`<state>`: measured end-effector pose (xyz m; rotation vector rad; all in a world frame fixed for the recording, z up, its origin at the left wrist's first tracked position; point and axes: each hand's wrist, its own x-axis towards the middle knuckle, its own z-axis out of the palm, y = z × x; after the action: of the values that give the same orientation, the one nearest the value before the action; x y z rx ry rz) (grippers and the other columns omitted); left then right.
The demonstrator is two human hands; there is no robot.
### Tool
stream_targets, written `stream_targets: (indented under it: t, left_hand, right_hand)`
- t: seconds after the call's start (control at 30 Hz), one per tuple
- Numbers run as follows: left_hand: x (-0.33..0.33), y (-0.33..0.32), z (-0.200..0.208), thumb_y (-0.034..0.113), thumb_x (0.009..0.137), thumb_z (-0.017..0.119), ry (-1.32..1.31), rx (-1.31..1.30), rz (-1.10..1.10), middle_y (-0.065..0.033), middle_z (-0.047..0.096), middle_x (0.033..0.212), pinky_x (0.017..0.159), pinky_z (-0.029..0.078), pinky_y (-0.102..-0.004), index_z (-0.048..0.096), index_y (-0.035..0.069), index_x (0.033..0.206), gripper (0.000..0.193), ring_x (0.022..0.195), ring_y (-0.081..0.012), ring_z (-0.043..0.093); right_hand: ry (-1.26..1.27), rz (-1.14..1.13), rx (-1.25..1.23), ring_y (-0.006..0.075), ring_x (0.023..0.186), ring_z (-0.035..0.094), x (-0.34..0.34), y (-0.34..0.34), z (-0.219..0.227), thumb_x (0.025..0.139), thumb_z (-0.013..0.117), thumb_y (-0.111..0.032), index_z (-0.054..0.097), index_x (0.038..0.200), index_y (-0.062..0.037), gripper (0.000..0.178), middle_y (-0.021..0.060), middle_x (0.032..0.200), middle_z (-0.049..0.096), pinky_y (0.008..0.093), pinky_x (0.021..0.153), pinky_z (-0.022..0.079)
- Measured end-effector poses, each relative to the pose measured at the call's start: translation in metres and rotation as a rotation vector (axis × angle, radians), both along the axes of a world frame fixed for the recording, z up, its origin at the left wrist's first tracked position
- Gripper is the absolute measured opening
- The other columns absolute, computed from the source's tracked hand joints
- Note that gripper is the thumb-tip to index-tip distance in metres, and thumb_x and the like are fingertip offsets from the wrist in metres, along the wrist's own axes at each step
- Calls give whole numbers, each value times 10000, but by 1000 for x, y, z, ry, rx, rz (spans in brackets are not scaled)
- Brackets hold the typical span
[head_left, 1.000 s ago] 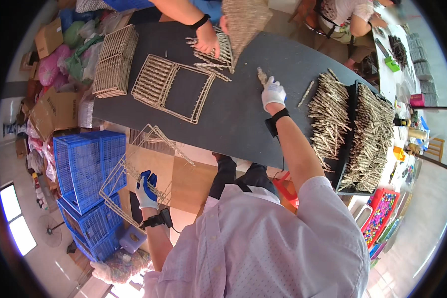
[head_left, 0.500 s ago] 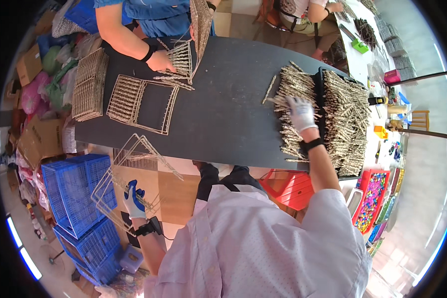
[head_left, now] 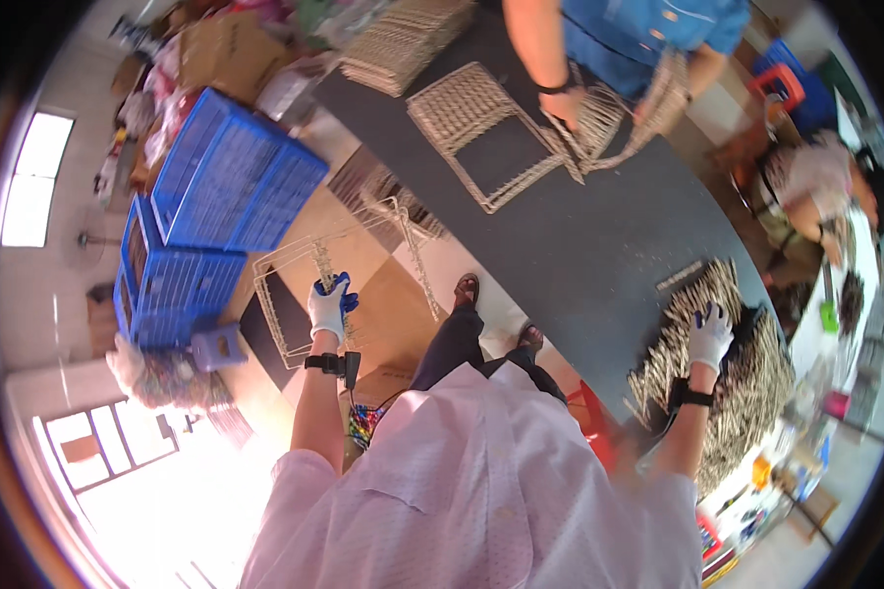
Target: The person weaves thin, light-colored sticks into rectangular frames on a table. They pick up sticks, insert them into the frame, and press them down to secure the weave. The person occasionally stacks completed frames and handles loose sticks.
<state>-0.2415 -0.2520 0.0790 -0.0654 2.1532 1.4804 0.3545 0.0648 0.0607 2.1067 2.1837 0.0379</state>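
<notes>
My left hand (head_left: 328, 306), in a white and blue glove, is closed around part of an open beige frame (head_left: 262, 285) with thin bars and short twisted strands. It holds the frame off the table's near side, above the floor. My right hand (head_left: 709, 337), gloved alike, rests on a heap of short twisted beige-brown sticks (head_left: 673, 358) at the table's right end. Its fingers look spread apart over the sticks, with the tips partly sunk among them. Beside it, more such sticks (head_left: 746, 402) fill a dark tray.
Across the dark table (head_left: 599, 265), a person in blue (head_left: 619, 44) handles a woven panel (head_left: 599, 123). A half-filled woven frame (head_left: 481, 133) and a stack of panels (head_left: 403, 44) lie to its left. Blue crates (head_left: 226, 187) stand left, a red stool (head_left: 587, 422) under the table.
The view has turned, so the table now runs slantwise to the lower right. My left hand still holds the frame; my right hand stays at the stick heap, fingers more bent.
</notes>
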Motion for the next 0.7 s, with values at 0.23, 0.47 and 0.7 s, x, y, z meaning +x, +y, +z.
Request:
stream_targets:
  t: [0.23, 0.47, 0.7]
  left_hand:
    - [-50, -22, -46, 137, 833, 708, -170, -56, 29, -69, 643, 818, 489, 565, -302, 593, 28, 929, 185, 569, -193, 655]
    - [-119, 0, -130, 103, 819, 703, -229, -175, 5, -70, 668, 822, 500, 564, -262, 635, 4, 966, 190, 593, -172, 669]
    - [-193, 85, -275, 296, 806, 707, -221, -355, -467, -117, 673, 739, 585, 543, -312, 641, 7, 918, 317, 623, -201, 685]
  right_hand:
    - [-5, 346, -200, 326, 1167, 497, -154, -12, -27, 845, 621, -302, 549, 1204, -125, 407, 119, 1243, 543, 483, 937, 422]
    - [-182, 133, -343, 353, 1163, 485, -173, -14, -45, 846, 623, -320, 528, 1247, -107, 464, 143, 1250, 537, 489, 965, 398]
    - [66, 181, -443, 390, 1120, 484, -304, -40, -35, 822, 645, -237, 528, 1225, -45, 462, 210, 1199, 535, 471, 981, 378]
